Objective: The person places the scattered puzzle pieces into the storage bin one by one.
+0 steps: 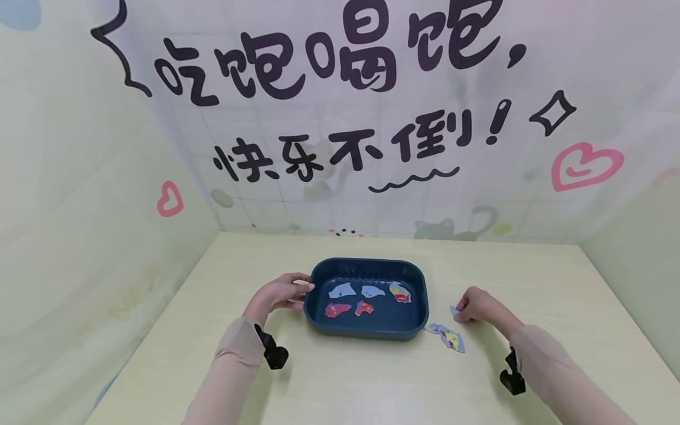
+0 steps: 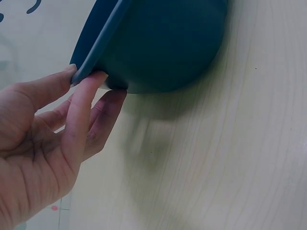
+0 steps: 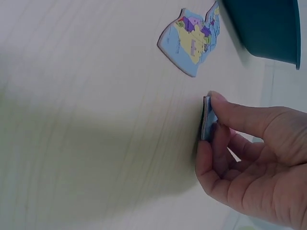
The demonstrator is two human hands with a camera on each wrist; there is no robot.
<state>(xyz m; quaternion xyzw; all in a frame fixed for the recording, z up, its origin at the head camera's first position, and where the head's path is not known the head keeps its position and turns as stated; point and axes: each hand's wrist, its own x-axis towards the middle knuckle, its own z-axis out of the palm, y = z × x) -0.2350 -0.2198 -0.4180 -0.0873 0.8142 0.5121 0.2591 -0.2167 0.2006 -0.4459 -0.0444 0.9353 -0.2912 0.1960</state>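
Note:
A dark blue rectangular tray (image 1: 366, 334) sits mid-table, with several map puzzle pieces spread on its floor, among them a pink-red piece (image 1: 337, 309) and a yellow-and-red piece (image 1: 400, 292). My left hand (image 1: 281, 292) pinches the tray's left rim, thumb on top and fingers under the lip, as the left wrist view shows (image 2: 57, 124). To the right of the tray, my right hand (image 1: 476, 305) pinches a small light-blue puzzle piece (image 3: 209, 120) between thumb and fingers, close over the table. A blue, yellow and purple map piece (image 3: 192, 40) lies flat between that hand and the tray.
The pale wood-grain table (image 1: 350, 383) reaches back to a printed cloth backdrop (image 1: 340, 206) with black lettering and pink hearts. Cloth walls (image 1: 79, 236) also stand at both sides. A black wrist camera (image 1: 273, 351) is strapped to the left sleeve, another (image 1: 512, 375) to the right.

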